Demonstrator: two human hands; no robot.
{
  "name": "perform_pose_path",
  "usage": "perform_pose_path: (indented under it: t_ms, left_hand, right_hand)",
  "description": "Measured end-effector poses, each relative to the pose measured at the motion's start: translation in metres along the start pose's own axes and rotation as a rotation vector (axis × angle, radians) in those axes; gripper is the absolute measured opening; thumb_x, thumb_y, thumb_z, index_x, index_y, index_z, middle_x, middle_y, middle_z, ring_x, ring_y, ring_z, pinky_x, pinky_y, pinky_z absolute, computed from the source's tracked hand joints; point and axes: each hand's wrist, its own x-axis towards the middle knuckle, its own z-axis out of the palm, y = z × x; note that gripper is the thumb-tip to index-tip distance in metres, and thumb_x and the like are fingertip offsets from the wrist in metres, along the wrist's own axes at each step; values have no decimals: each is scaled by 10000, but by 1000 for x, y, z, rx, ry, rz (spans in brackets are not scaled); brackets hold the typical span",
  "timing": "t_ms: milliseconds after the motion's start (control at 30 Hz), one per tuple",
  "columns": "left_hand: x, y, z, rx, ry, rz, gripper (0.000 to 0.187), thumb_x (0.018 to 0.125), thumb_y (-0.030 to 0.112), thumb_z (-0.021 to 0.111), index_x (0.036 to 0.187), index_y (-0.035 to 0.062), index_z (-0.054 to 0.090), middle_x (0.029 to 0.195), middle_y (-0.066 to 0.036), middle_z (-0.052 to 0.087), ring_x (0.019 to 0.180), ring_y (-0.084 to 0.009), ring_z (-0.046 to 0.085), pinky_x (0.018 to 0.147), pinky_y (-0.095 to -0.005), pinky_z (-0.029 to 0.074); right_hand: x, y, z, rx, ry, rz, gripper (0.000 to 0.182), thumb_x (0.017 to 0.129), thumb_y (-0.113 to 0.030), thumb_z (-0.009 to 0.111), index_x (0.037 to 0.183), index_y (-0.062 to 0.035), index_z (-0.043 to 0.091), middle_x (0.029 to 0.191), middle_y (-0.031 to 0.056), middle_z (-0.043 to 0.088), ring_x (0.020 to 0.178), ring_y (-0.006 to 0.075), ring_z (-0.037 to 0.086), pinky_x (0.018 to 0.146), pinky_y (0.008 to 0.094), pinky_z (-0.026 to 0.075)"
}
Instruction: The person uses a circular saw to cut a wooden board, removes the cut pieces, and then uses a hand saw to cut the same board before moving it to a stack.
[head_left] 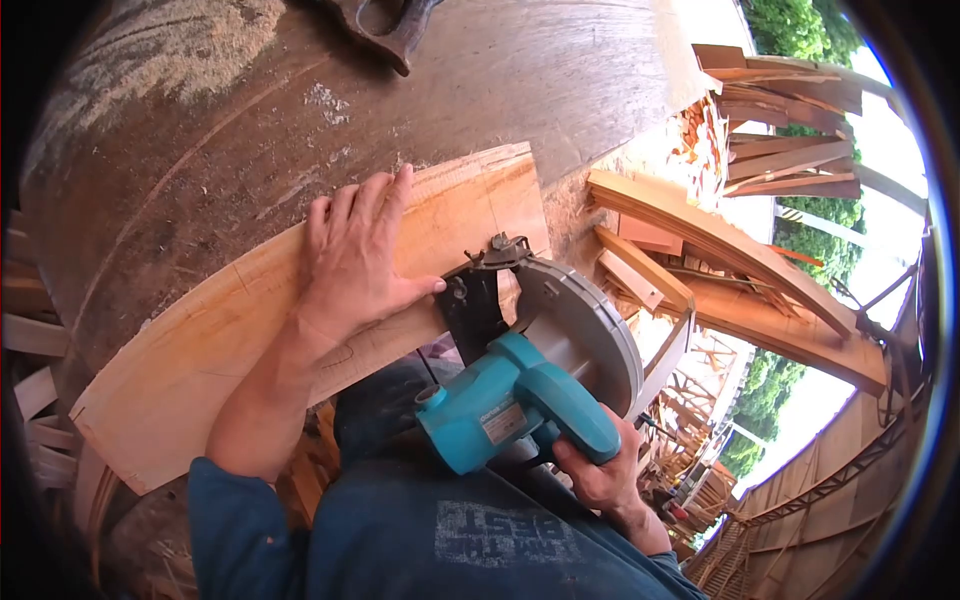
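Note:
A wide, curved wooden plank (200, 335) lies across the near edge of the workbench, with pencil lines on its face. My left hand (355, 245) presses flat on it, fingers spread over the far edge and thumb toward the saw. A teal circular saw (490, 405) rests its dark base plate on the plank near the right end. My right hand (605, 465) is wrapped around the saw's rear handle. The grey blade guard (585, 330) faces right, and the blade itself is hidden under it.
Sawdust (190, 45) is heaped on the worn workbench (450, 100) at the far left. A dark metal tool (385, 30) lies at the bench's far side. To the right are curved timber pieces (730, 265) and stacked boards (790, 150). More offcuts (35, 340) lie at the left.

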Motion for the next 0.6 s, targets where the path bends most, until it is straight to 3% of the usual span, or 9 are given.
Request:
perform_pose_path:
  t_ms: [600]
  left_hand:
    - [1, 2, -6, -33, -41, -34, 1157, 582, 439, 896, 1541, 88, 352, 1426, -101, 480, 1278, -281, 456, 1106, -438, 272]
  right_hand:
    - [3, 2, 0, 18, -9, -16, 274, 794, -111, 766, 1012, 10, 652, 774, 120, 677, 680, 207, 671, 646, 319, 517]
